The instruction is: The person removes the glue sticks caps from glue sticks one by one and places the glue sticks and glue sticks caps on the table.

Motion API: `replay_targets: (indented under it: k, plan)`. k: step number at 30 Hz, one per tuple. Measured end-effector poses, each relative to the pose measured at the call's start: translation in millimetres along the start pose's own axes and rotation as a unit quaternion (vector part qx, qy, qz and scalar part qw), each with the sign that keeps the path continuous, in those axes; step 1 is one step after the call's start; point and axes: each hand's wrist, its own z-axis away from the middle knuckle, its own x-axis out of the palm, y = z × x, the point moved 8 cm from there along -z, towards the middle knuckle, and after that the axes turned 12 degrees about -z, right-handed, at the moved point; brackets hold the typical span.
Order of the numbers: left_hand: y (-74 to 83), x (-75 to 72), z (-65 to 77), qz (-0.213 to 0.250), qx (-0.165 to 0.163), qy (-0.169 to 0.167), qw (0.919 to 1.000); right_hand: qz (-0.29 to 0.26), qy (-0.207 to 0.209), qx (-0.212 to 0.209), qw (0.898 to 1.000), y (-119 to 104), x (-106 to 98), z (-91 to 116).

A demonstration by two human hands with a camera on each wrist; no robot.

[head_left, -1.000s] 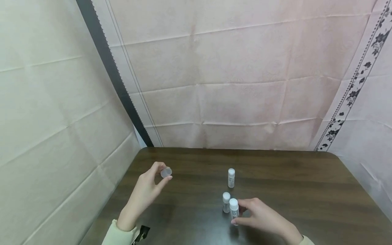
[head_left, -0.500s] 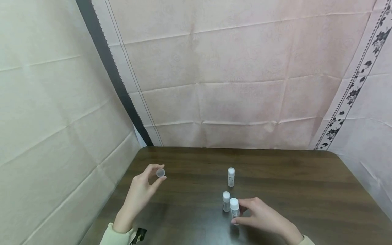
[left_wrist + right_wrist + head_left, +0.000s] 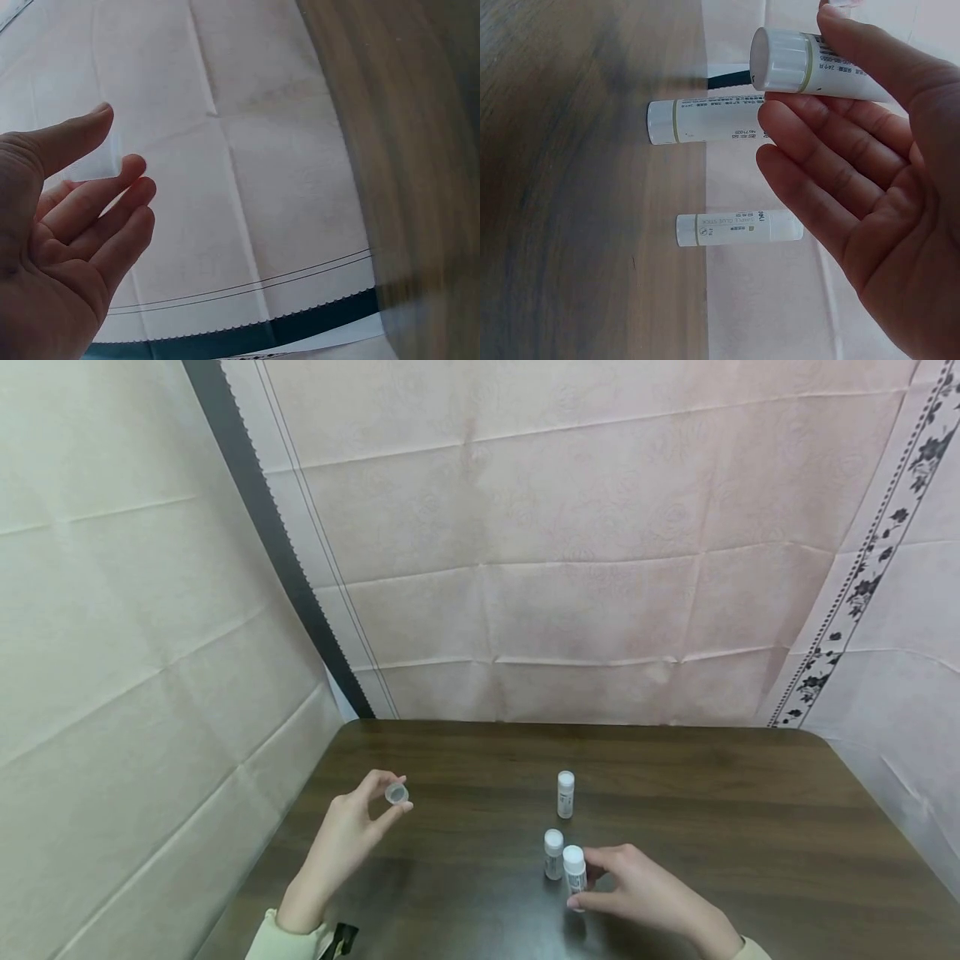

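Observation:
My left hand [image 3: 341, 839] is out over the left part of the table, pinching a small clear round cap [image 3: 397, 793] between thumb and fingers. In the left wrist view this cap [image 3: 94, 163] shows as a see-through piece, partly behind the thumb. My right hand [image 3: 641, 889] grips a white glue stick [image 3: 574, 864] near the front, thumb on one side and fingers on the other. A second glue stick [image 3: 553, 852] stands upright just left of it. The third glue stick [image 3: 566, 795] stands farther back; its printed label shows in the right wrist view.
The brown wooden table [image 3: 465, 760] has rounded far corners. Pale cloth [image 3: 585, 568] hangs behind its far edge and along both sides. A black clip-like object [image 3: 343, 937] sits at the left sleeve [image 3: 281, 939].
My left hand has drawn back a little toward the left and front, and the cap has turned so its round rim faces the head camera. My right hand keeps its grip in the same place.

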Motion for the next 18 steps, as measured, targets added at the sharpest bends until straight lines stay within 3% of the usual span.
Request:
replay_targets:
  k: [9,14,18]
  plan:
    - [-21.8,49.3,15.4,0.008,-0.044,-0.119,0.9919,0.004,0.004,0.0,1.0,1.4,0.5,-0.8]
    - [-37.3,74.7,28.8,0.021,-0.058,-0.166,0.9842,0.005,0.004,-0.002,1.0,3.3,1.7,-1.5]
    - [-47.8,89.8,38.9,0.029,-0.05,-0.188,0.9804,0.004,0.002,0.0,1.0,4.5,1.5,-2.6]
